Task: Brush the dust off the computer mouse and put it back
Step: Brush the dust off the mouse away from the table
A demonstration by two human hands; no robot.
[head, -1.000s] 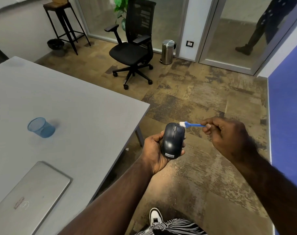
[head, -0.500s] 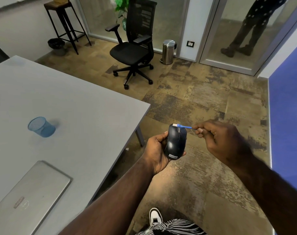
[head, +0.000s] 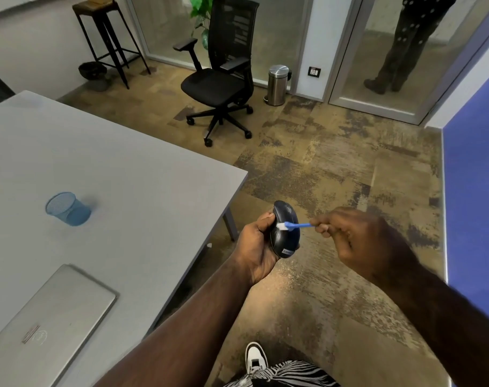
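Observation:
A black computer mouse [head: 285, 236] is held upright in my left hand [head: 256, 247], out over the carpet to the right of the grey table [head: 143, 174]. My fingers wrap its left side and its back. My right hand [head: 357, 241] pinches a small blue brush [head: 296, 225] by its thin handle. The white bristle tip lies across the middle of the mouse's top, close to my left thumb.
On the table sit a blue mesh cup [head: 67, 208] and a closed silver laptop [head: 42, 328]. A black office chair [head: 221, 76], a steel bin [head: 278, 84] and a tall stool [head: 106, 37] stand beyond. A person [head: 405, 43] stands behind the glass door.
The brush tip has moved from the mouse's front end down to its middle. My left hand has tilted the mouse so that it shows more of its side. The person behind the glass has shifted.

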